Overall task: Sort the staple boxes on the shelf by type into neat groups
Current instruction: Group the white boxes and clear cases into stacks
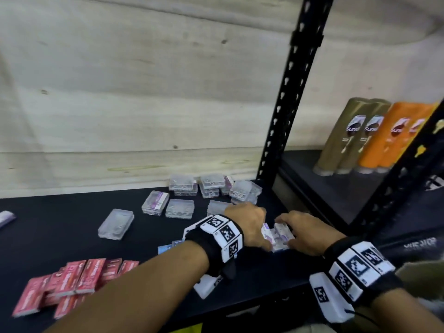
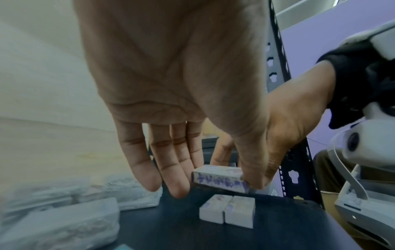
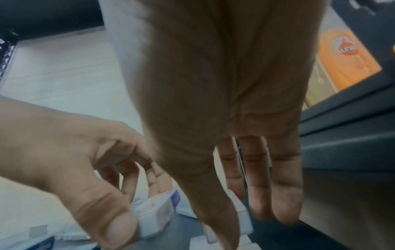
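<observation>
At lower right, the left hand (image 2: 171, 76) pinched a purple-white staple box (image 2: 220, 180); the right hand (image 1: 304, 233) clasped another (image 3: 239, 214).

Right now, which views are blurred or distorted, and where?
Head view: wide-angle bending of the shelf post, red boxes smeared. Left wrist: clear boxes soft, purple-white box fairly legible. Right wrist: motion-blurred throughout, both hands indistinct.

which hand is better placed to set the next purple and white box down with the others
Left. The left hand already pinches a purple-and-white box just above the two lying on the shelf.
</observation>
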Tool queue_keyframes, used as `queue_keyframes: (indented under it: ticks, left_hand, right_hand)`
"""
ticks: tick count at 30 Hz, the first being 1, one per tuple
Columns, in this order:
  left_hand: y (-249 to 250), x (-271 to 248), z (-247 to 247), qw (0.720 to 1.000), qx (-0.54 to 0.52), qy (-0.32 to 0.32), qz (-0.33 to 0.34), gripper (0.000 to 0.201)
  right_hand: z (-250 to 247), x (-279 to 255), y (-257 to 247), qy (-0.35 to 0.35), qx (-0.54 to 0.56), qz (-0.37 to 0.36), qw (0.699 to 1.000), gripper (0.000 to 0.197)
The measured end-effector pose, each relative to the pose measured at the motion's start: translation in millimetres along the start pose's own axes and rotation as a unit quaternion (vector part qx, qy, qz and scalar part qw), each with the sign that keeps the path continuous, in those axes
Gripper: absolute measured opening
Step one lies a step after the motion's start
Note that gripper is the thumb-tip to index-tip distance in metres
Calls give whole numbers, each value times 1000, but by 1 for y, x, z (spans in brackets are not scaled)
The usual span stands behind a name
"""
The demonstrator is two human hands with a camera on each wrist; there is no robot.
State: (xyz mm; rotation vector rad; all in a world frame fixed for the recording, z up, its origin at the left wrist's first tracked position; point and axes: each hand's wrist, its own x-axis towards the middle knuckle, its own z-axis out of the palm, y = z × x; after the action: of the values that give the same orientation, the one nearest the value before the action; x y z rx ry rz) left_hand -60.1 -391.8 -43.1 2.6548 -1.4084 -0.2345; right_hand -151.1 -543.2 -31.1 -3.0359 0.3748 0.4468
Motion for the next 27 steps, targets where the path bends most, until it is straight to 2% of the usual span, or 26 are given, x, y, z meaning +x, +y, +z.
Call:
queue_keyframes:
  ticks: [4, 11, 19, 27]
  left_hand:
    - [12, 15, 8, 1000, 4, -7, -4, 57]
    - [23, 33, 19, 1000, 17, -16, -14, 56]
    - [21, 37, 29, 999, 13, -17, -26, 60]
    - [5, 24, 10, 1000, 18, -9, -7, 69]
  right_hand:
    - [10, 4, 7, 11, -1, -16, 1000, 50]
    - [21, 8, 17, 28, 62, -19, 998, 47]
    - [26, 8, 22, 29, 87, -9, 996, 54]
    - [11, 4, 13, 34, 101, -18, 994, 58]
